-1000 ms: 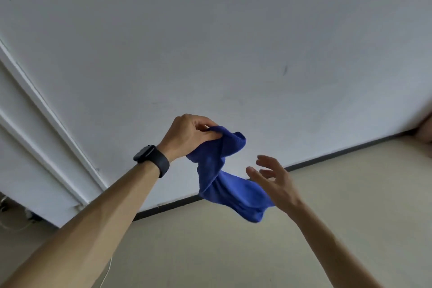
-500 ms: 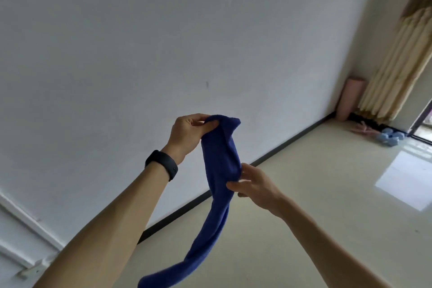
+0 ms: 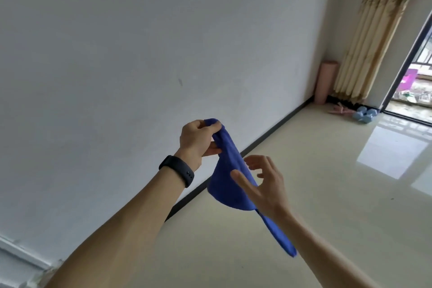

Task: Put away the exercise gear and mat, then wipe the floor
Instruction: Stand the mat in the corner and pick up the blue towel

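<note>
A blue cloth (image 3: 228,179) hangs in the air in front of me. My left hand (image 3: 198,140), with a black band on its wrist, grips the cloth's top end. My right hand (image 3: 264,182) is spread with straight fingers just in front of the hanging cloth, holding nothing. The cloth's lower end trails down behind my right forearm. In the far corner a rolled pink mat (image 3: 326,84) stands upright against the wall. Blue dumbbells (image 3: 364,113) and a pink piece of gear (image 3: 340,110) lie on the floor beside it.
The glossy cream tile floor (image 3: 327,194) stretches right of the white wall (image 3: 140,54) with its dark skirting. A beige curtain (image 3: 374,30) hangs in the corner next to an open balcony door (image 3: 416,72).
My right hand has let go of the cloth and spread open. The cloth's lower end has swung up and to the right. The view has turned right towards the corner.
</note>
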Tool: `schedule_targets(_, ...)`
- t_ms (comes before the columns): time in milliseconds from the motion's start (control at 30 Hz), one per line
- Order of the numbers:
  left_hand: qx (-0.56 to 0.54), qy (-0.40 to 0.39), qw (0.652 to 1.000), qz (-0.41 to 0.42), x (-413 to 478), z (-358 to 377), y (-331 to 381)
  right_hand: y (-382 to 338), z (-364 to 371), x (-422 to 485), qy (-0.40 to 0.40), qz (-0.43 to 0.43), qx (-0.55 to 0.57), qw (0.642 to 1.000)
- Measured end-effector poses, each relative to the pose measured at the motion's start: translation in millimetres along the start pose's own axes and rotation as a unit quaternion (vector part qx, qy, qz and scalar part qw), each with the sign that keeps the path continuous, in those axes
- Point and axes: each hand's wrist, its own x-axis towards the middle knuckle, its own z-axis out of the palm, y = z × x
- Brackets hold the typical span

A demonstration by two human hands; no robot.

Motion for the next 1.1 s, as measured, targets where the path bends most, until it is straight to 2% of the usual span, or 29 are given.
schedule_targets(67, 0.012, -0.024, 1.0, 0.013, -2, 19, 8, -6, 9, -3, -0.032, 0.027, -0.044, 0.998)
schedule_targets(167, 0.038, -0.042, 0.997, 0.047, 0, 41, 19, -3, 11, 19, 0.028, 0.083, -0.106, 0.991)
schedule_targets(300, 0.058, 0.021, 0.994, 0.094, 18, 22, 30, 14, -17, 39, 0.064, 0.102, -0.11, 0.987)
schedule_targets(333, 0.087, 0.056, 0.988, 0.112, 27, 8, 30, 18, -28, 42, 0.069, 0.115, -0.092, 0.987)
schedule_targets(400, 0.269, 0.106, 0.945, 0.153, 45, -21, 24, 20, -45, 50, 0.072, 0.134, -0.042, 0.988)
schedule_targets(433, 0.353, 0.111, 0.916, 0.158, 51, -33, 17, 18, -49, 57, 0.071, 0.133, -0.007, 0.989)
schedule_targets(467, 0.395, 0.099, 0.9, 0.154, 54, -41, 9, 16, -51, 65, 0.063, 0.125, 0.016, 0.99)
schedule_targets(500, 0.403, 0.082, 0.9, 0.145, 55, -45, 1, 13, -50, 72, 0.047, 0.116, 0.015, 0.992)
schedule_targets(567, 0.381, 0.071, 0.913, 0.125, 54, -43, -7, 12, -45, 88, 0.023, 0.111, -0.027, 0.993)
schedule_targets(700, 0.252, 0.033, 0.966, 0.045, 51, -20, 3, 32, -43, 99, 0.067, 0.159, -0.152, 0.973)
schedule_targets(767, 0.158, -0.002, 0.988, 0.005, 47, -3, 12, 38, -35, 83, 0.074, 0.15, -0.12, 0.979)
schedule_targets(867, 0.062, -0.039, 0.997, -0.028, 43, 27, 18, 34, -11, 40, 0.04, 0.068, -0.052, 0.996)
schedule_targets(933, 0.015, -0.05, 0.998, -0.044, 42, 49, 19, 30, 2, 18, -0.013, 0.044, -0.058, 0.997)
schedule_targets(1000, -0.014, -0.055, 0.997, -0.048, 40, 71, 19, 33, 9, 14, -0.038, 0.068, -0.093, 0.993)
schedule_targets(1100, -0.037, -0.05, 0.997, -0.043, 35, 99, 17, 34, 5, 31, -0.018, 0.129, -0.129, 0.983)
